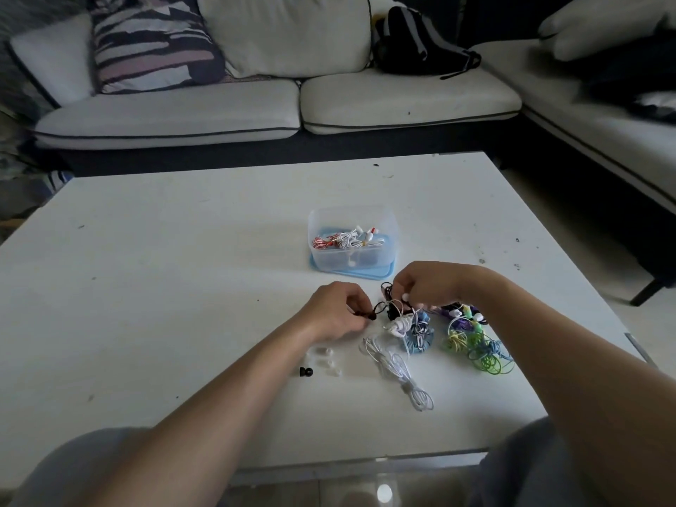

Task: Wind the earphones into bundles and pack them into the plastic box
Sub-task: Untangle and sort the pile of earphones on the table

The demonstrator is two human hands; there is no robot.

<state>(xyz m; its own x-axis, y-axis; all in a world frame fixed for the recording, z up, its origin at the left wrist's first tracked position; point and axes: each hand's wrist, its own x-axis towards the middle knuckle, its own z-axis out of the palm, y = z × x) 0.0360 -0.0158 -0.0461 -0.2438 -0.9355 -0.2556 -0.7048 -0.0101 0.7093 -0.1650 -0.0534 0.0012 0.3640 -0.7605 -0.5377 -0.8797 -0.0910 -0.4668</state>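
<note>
While left hand [338,312], right hand [424,284] seemingly pinch it, black earphone [385,308] between

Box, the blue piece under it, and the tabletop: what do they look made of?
The box looks like translucent, frosted plastic: the bundles inside show through its wall. The blue piece, likely its lid, looks like opaque light-blue plastic with a smooth edge. The tabletop is white, smooth and faintly glossy, with scuffs and dark specks. It is probably painted or laminated board, but I cannot tell which.

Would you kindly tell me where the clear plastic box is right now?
In the head view, the clear plastic box stands on a light blue lid on the white table, just beyond the right hand.
</note>
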